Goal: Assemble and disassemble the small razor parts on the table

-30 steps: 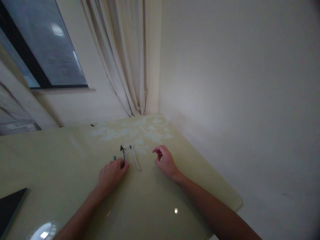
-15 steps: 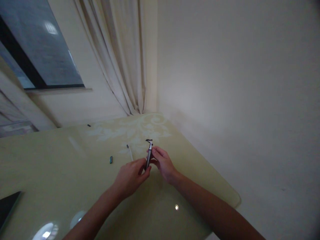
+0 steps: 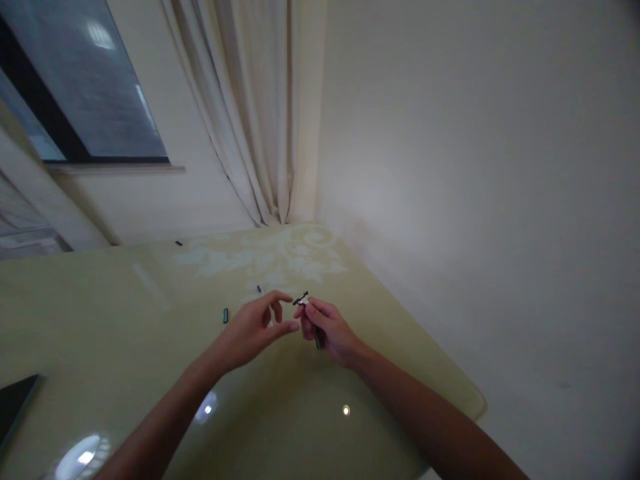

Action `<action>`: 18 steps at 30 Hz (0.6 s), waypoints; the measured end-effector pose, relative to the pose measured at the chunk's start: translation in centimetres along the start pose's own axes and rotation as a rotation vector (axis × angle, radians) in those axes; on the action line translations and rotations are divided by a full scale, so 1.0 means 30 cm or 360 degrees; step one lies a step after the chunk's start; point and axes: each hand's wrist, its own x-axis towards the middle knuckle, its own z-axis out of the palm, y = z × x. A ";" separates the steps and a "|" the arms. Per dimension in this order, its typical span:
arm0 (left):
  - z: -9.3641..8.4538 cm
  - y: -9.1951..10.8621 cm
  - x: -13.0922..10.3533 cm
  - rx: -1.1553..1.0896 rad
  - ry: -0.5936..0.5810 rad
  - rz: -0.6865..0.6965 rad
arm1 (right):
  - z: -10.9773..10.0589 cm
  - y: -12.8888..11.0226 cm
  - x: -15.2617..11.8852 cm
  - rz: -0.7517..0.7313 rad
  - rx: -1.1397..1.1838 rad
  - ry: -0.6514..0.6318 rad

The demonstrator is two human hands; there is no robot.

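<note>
A razor [image 3: 319,337] with a dark handle, a silver neck and a narrow dark head is in my right hand [image 3: 333,330], tilted so that its head points up. The fingers of that hand are wrapped round the handle and hide much of it. Just left of the razor head, my left hand [image 3: 255,330] is open, its thumb and forefinger apart with nothing between them. On the table left of my left hand lies a small dark block with a greenish face [image 3: 225,315], like a razor cartridge. Behind my left hand shows the dark tip of a slim pale stick [image 3: 259,289].
The glossy yellow-green table [image 3: 125,333] meets the wall on the right. A small black piece [image 3: 179,243] lies near its far edge. A dark flat panel [image 3: 15,403] juts in at the left. Curtains [image 3: 250,113] hang behind the table.
My left hand has let go of the razor handle and moved slightly left, its fingers opening. My right hand now holds the razor alone, turned so that the head leans left.
</note>
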 end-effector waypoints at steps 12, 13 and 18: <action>-0.066 0.014 -0.009 -0.0395 -0.0208 0.0145 | 0.006 -0.042 -0.035 0.0230 -0.0060 -0.0519; -0.066 0.011 -0.009 -0.0397 -0.0214 0.0139 | 0.005 -0.044 -0.036 0.0247 -0.0042 -0.0546; -0.057 -0.006 -0.005 -0.0448 -0.0203 0.0070 | 0.000 -0.039 -0.039 0.0297 0.0066 -0.0597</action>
